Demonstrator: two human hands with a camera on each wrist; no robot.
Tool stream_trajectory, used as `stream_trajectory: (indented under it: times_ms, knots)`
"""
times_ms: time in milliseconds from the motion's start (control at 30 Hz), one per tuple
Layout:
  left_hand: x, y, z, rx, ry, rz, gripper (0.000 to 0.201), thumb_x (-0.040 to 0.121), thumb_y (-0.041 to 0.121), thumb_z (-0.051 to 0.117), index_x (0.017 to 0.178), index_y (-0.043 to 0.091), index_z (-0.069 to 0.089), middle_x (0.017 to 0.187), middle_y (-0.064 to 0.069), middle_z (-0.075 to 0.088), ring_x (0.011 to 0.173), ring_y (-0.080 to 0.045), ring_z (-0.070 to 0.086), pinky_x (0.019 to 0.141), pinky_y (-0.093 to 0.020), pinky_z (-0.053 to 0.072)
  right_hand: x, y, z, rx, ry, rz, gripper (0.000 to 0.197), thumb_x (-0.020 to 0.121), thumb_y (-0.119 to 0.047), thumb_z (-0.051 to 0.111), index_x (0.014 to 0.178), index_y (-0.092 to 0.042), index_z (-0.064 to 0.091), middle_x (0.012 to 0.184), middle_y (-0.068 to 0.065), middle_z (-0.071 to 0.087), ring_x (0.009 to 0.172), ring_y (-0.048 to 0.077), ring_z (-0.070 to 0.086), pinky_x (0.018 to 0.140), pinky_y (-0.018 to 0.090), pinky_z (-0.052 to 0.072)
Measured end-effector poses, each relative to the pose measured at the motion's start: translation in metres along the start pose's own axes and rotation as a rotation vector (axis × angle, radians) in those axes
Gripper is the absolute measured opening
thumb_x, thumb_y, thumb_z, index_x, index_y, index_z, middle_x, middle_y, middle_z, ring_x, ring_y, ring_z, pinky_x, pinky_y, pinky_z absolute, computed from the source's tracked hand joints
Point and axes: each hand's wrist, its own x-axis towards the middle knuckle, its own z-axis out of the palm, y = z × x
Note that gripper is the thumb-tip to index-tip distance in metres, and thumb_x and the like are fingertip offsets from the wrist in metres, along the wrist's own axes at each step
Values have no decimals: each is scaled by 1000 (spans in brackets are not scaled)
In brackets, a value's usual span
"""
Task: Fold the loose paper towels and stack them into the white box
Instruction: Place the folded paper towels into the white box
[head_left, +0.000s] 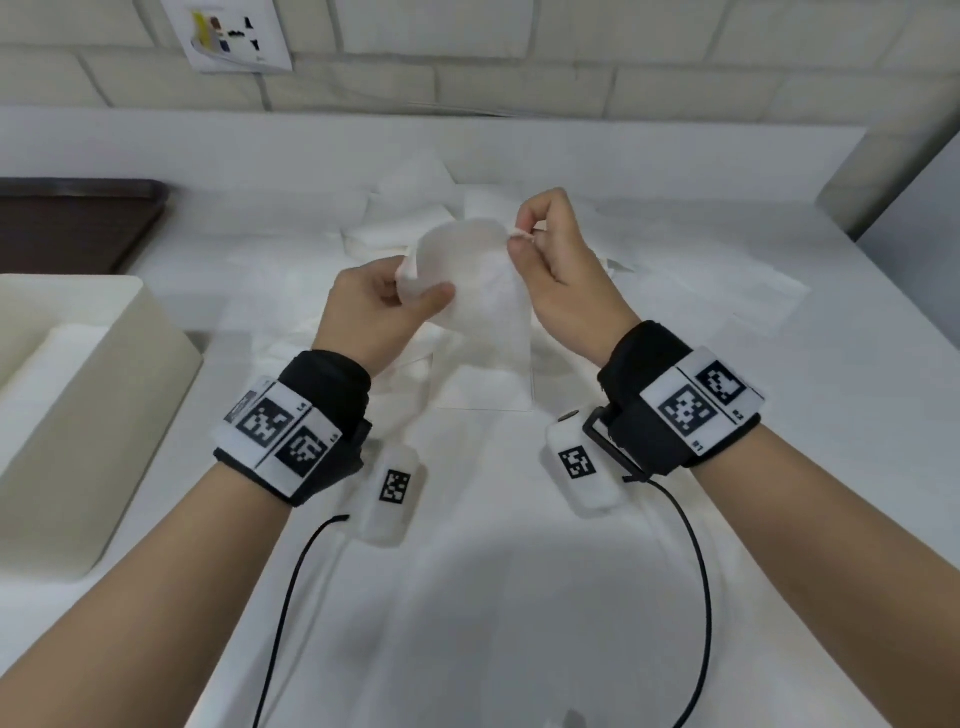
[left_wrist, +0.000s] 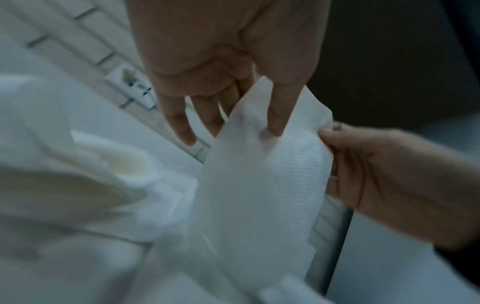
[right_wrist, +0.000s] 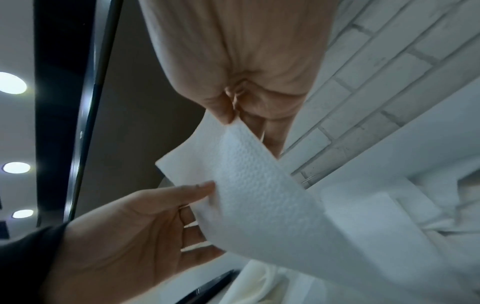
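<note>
Held paper towel: one white, embossed paper towel (head_left: 480, 291) hangs in the air at the centre of the head view, above the worktop, its top edge bowed between the two hands.
Left hand: the left hand (head_left: 374, 312) pinches the towel's left upper corner between thumb and fingers; in the left wrist view the thumb (left_wrist: 279, 115) presses on the sheet (left_wrist: 259, 185).
Right hand: the right hand (head_left: 558, 260) pinches the right upper corner with thumb and forefinger, the other fingers curled.
Loose paper towels: more white sheets (head_left: 415, 218) lie scattered on the worktop behind and beneath the held one.
White box: the white box (head_left: 104, 395) stands at the left edge of the frame, white material lying inside it.
Worktop: a white worktop (head_left: 519, 597) fills the lower frame.
Surroundings: a dark tray (head_left: 67, 223) sits at the left, above the box; a pale brick wall (head_left: 519, 78) runs along the top.
</note>
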Motion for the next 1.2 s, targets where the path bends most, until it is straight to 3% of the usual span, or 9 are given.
stream_trajectory:
  times_ms: [133,300,467,700,867,967,1100,1133,1200]
  knots:
    - [-3,1,-4,-209,95,-5,5,86,15,65,91,16,65,84,8,67,72,-1,64,68,-16,52,4,6,-1,110,-41,108,25,95,-10,43,86,-28,30,84,9,51,70,18,49,70,34,45]
    - [-6,-10,-13,-65,199,-47,23,95,16,48,73,19,53,68,5,53,62,-10,50,58,-23,42,-1,32,2,-540,-538,236,33,85,-13,62,115,-13,48,123,3,50,113,20,50,85,23,39]
    - [-11,-16,-21,-50,209,-142,24,93,11,41,70,14,47,68,2,49,60,-12,47,52,-17,40,-4,45,17,-810,-801,221,58,75,-9,68,127,-15,43,130,2,39,116,23,43,95,36,44]
    - [-17,-16,-30,-96,195,-134,20,90,13,46,89,-4,54,79,-9,54,72,-21,50,63,-32,42,0,41,29,-868,-763,105,41,75,14,49,113,-3,50,119,13,43,106,30,46,87,36,40]
    - [-17,-18,-37,-126,198,-135,18,85,16,51,98,6,58,93,-10,60,83,-24,57,70,-34,46,3,43,29,-800,-679,134,32,81,8,47,107,-5,60,116,10,52,109,28,49,94,36,41]
    - [-13,-22,-44,-113,253,-145,15,88,7,50,101,10,58,94,-4,61,90,-27,59,81,-41,49,2,37,18,-630,-490,147,22,90,-7,49,105,-8,65,112,5,62,106,23,55,96,31,40]
    - [-5,-30,-57,-77,334,-152,16,86,7,50,99,12,57,90,0,60,90,-26,59,82,-39,49,-2,17,-1,-161,-189,169,19,89,-4,55,87,-20,66,91,-11,65,92,3,59,88,17,41]
    - [-4,-31,-60,-60,344,-145,18,86,7,50,102,10,57,92,-1,60,90,-25,58,79,-36,48,-2,11,-3,-88,-127,155,19,90,-5,55,85,-20,65,88,-8,66,86,-1,59,86,16,42]
    - [-2,-34,-62,-27,357,-130,24,86,7,48,109,7,57,96,-3,60,90,-24,56,76,-32,45,0,-2,-4,64,-22,143,12,92,-7,53,91,-3,64,95,18,67,85,16,63,86,30,47]
